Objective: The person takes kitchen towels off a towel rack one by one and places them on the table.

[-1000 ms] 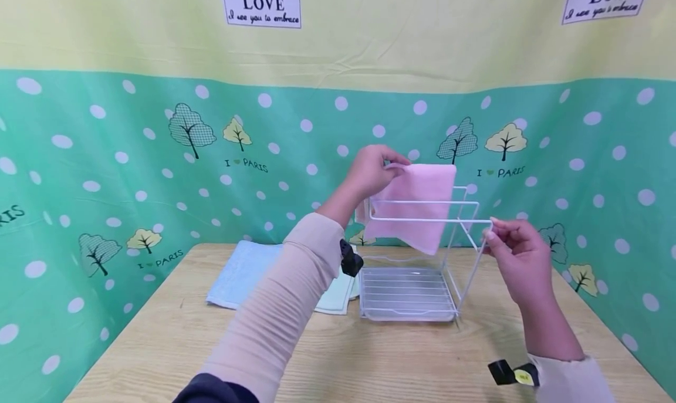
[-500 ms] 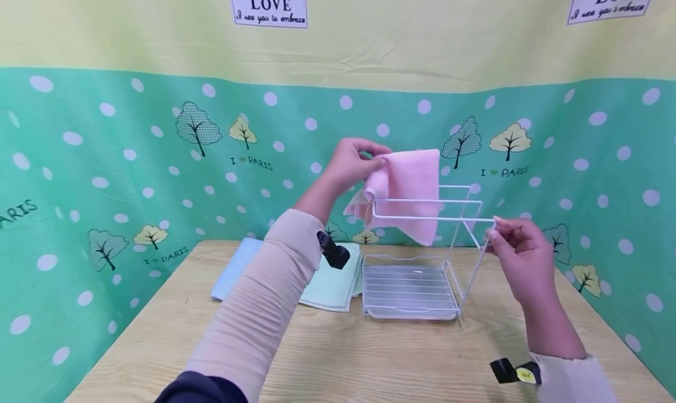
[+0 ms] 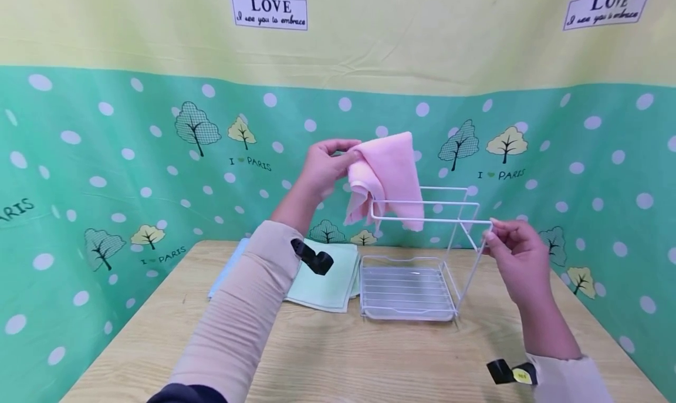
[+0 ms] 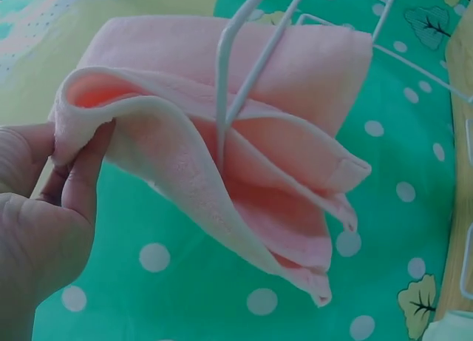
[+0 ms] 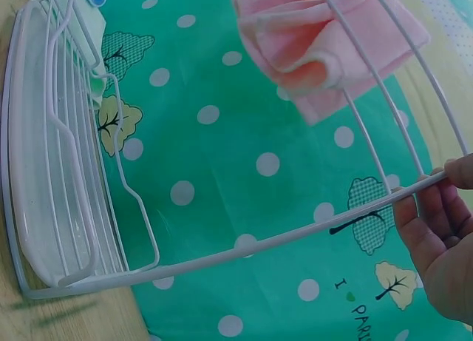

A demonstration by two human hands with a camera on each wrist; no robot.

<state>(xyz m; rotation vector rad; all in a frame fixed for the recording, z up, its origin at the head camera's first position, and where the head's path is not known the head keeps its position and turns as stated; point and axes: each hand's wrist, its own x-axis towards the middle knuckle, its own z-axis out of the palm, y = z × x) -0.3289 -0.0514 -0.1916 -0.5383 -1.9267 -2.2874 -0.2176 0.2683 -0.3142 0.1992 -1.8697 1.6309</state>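
A pink towel (image 3: 393,165) hangs in loose folds at the free left ends of the upper bars of a white wire rack (image 3: 433,220). My left hand (image 3: 326,167) pinches the towel by its upper left edge, thumb against fingers. In the left wrist view the towel's layers (image 4: 295,75) sag open around the bar ends, and a bent bar tip (image 4: 222,82) reaches in among the folds. My right hand (image 3: 520,259) grips the rack's upper right corner between thumb and fingers; the right wrist view shows its fingertips (image 5: 417,226) at the white upright.
The rack's base carries a shallow tray (image 3: 409,318) on the wooden table (image 3: 338,356). Folded green cloths (image 3: 324,280) and a blue towel (image 3: 227,274), partly behind my left forearm, lie left of it. A green polka-dot curtain (image 3: 285,203) hangs behind the table.
My left hand has moved left, drawing the towel along the bars toward their free ends; its right side has risen and its left part has bunched. My right hand has stayed on the rack.
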